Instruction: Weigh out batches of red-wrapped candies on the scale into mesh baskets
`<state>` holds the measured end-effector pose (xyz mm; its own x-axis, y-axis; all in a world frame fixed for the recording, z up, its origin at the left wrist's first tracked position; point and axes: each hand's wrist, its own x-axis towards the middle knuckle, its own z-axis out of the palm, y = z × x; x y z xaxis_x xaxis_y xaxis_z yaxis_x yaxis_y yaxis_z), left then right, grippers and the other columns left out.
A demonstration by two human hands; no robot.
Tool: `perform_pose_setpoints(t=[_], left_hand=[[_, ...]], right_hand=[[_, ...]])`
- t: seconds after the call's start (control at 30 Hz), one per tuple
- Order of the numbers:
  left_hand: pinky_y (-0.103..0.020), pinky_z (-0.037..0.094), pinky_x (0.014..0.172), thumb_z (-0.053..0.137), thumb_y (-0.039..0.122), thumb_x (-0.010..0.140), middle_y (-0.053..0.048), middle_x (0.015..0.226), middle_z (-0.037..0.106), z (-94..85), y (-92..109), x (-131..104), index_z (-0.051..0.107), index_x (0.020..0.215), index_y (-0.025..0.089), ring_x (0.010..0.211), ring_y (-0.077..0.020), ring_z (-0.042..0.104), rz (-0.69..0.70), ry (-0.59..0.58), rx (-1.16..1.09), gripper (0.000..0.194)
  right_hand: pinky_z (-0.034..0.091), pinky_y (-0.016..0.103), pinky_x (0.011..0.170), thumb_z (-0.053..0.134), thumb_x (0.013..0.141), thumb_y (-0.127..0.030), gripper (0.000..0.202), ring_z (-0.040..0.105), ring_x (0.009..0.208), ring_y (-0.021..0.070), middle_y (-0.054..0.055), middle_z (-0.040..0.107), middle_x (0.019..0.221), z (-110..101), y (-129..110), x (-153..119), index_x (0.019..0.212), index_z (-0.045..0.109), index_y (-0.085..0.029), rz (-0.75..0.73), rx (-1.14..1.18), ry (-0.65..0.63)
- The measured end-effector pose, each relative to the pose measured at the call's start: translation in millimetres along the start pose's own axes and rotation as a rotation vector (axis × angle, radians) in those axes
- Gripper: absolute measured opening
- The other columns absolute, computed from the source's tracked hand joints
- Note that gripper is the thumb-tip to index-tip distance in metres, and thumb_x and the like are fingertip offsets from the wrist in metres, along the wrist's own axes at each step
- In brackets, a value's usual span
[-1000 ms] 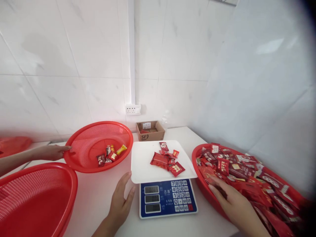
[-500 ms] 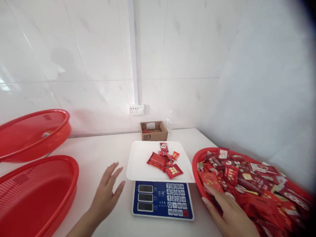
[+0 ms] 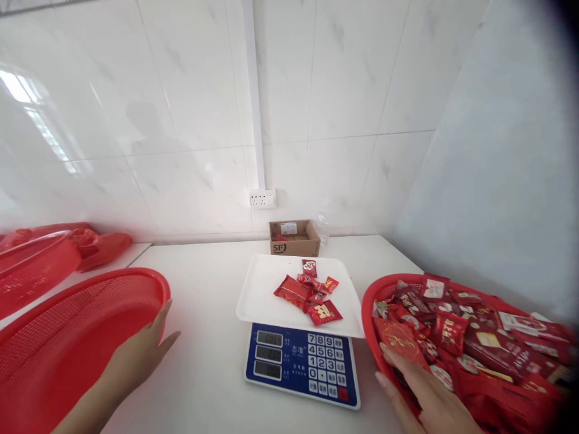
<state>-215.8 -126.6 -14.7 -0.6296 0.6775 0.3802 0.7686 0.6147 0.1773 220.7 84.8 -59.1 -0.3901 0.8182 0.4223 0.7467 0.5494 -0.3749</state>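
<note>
My left hand (image 3: 136,355) is at the right rim of a red basket (image 3: 156,278) on the left, fingers apart and holding nothing. At the near left edge of another red basket (image 3: 375,288), filled with red snack packets (image 3: 452,331), rests my right hand (image 3: 423,386); its thumb is outside the rim and its fingers are over the packets. Between the hands stands a blue and white scale (image 3: 301,367). Several red packets (image 3: 294,292) lie on its white tray (image 3: 257,295).
Behind the scale is a cardboard box (image 3: 296,246) against the tiled wall, under a socket (image 3: 262,199). Red bags or netting (image 3: 102,248) lie at the far left of the white table (image 3: 203,265).
My left hand has moved left, from beside the scale to the left basket's rim. The upper left basket has gone from its place above the lower one. The view has shifted slightly.
</note>
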Motion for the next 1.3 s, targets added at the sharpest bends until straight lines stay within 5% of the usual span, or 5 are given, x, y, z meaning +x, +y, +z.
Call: perform_pose_setpoints(t=[0.27,0.47,0.83,1.03,1.3], left_hand=[[-0.038,0.05,0.06,0.024,0.049,0.091,-0.015,0.101,0.068,-2.3,74.6,30.9,0.021,0.146,0.02,0.077,-0.0306,0.067,0.133,-0.377,0.01,0.063],[-0.051,0.037,0.099,0.035,0.054,0.088,-0.014,0.148,0.031,10.1,119.4,45.5,0.031,0.143,0.023,0.135,-0.0332,0.028,0.385,-0.262,-0.123,0.063],[-0.056,0.022,0.106,0.046,0.059,0.083,-0.015,0.146,0.034,44.7,246.0,71.7,0.034,0.14,0.024,0.135,-0.0337,0.027,1.093,-0.373,-0.347,0.068],[-0.046,0.04,0.089,0.034,0.066,0.083,-0.016,0.129,0.051,67.6,258.7,79.6,0.043,0.132,0.021,0.115,-0.0324,0.047,1.176,-0.253,-0.131,0.067],[-0.036,0.044,0.075,0.029,0.07,0.082,-0.012,0.11,0.059,54.5,251.1,86.7,0.057,0.112,0.02,0.096,-0.027,0.053,1.19,-0.212,-0.038,0.065]], right_hand=[[0.053,0.039,0.086,0.038,0.085,-0.052,0.044,0.063,0.101,0.0242,0.006,0.067,0.113,-9.4,-7.2,0.2,0.114,0.06,-0.026,-0.019,0.031,-0.024],[0.053,0.038,0.086,0.038,0.086,-0.051,0.044,0.062,0.104,0.0242,0.006,0.066,0.115,-10.0,-8.3,1.0,0.113,0.06,-0.024,-0.033,0.01,-0.033],[0.052,0.037,0.089,0.041,0.087,-0.048,0.042,0.06,0.109,0.024,0.006,0.064,0.118,-14.3,-9.2,0.3,0.116,0.06,-0.024,-0.008,-0.041,-0.077],[0.051,0.035,0.09,0.039,0.086,-0.048,0.043,0.061,0.107,0.0224,0.006,0.066,0.115,-15.2,-12.6,1.9,0.112,0.061,-0.022,0.034,0.003,-0.09],[0.05,0.038,0.089,0.038,0.084,-0.053,0.05,0.059,0.109,0.0244,0.008,0.064,0.117,-10.7,-11.2,1.4,0.113,0.061,-0.02,0.098,0.007,-0.09]])
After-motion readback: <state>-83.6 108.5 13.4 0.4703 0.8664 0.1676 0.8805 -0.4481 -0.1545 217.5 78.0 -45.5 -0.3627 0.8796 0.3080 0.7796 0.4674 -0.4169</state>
